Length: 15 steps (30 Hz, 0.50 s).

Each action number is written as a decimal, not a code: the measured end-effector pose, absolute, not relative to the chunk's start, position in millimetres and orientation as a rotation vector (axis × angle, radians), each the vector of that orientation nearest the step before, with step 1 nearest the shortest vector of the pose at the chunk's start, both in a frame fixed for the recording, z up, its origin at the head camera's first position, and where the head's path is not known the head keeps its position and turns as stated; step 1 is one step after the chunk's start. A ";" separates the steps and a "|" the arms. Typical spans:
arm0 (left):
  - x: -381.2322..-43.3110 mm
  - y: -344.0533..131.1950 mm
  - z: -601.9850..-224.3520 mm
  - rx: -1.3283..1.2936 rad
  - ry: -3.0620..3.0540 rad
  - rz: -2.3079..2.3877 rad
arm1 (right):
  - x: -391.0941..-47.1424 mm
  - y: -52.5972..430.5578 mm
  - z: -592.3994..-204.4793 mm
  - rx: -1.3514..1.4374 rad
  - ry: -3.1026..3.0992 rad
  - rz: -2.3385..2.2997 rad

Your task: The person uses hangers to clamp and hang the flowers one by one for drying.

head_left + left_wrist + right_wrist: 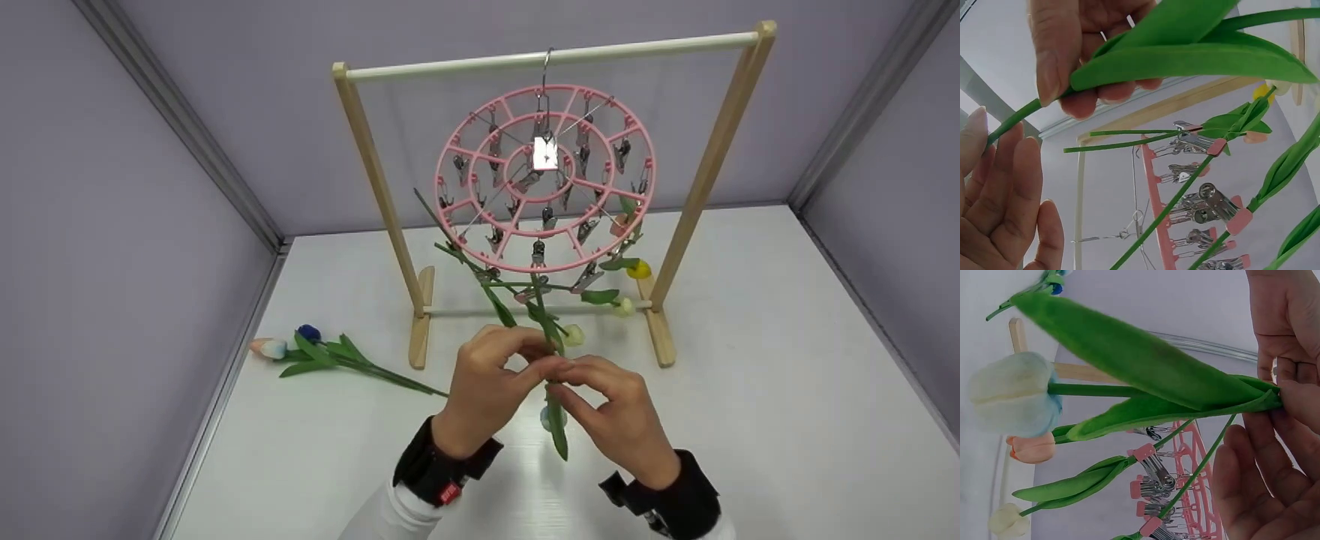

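Note:
In front of the hanging clips, both hands are on one artificial tulip. My left hand [487, 386] pinches its green stem between thumb and fingers. Right beside it, my right hand [619, 416] pinches the stem close to the base of the leaves. The flower head of this tulip [1013, 394], whitish with pale blue, points down toward me, and a long leaf partly hides it in the head view. Just beyond the hands hangs a round pink clip hanger [652, 172] with metal clips. Several tulips hang from its clips, among them a yellow tulip [638, 269] and a cream tulip [573, 335].
A wooden stand [716, 161] carries the hanger by a hook over its white rail [450, 65]. On the white table [780, 360] at left lie a dark blue tulip [308, 333] and a pink-and-blue tulip [270, 348], stems toward my left hand. Grey panels enclose the table.

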<state>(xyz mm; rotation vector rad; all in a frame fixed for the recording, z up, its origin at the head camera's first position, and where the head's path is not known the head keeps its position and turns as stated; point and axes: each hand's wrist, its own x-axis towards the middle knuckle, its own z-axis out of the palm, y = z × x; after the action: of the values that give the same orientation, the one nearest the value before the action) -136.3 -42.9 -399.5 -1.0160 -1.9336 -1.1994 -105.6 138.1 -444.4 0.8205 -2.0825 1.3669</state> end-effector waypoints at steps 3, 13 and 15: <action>-143.9 -48.7 -402.6 -1.055 -1.960 -1.221 | -106.8 134.9 -442.4 0.778 -2.111 1.332; -162.1 -66.5 -409.4 -1.187 -2.006 -1.305 | -123.8 142.4 -429.9 0.660 -2.150 1.217; -164.7 -69.8 -409.1 -1.202 -2.004 -1.313 | -133.0 153.7 -421.4 0.515 -2.133 1.194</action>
<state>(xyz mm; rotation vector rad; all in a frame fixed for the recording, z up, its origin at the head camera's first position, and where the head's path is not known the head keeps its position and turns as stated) -164.7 -69.8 -409.1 -1.2020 -2.0035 -1.3131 -133.0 153.7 -421.4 0.5151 -2.1329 1.1937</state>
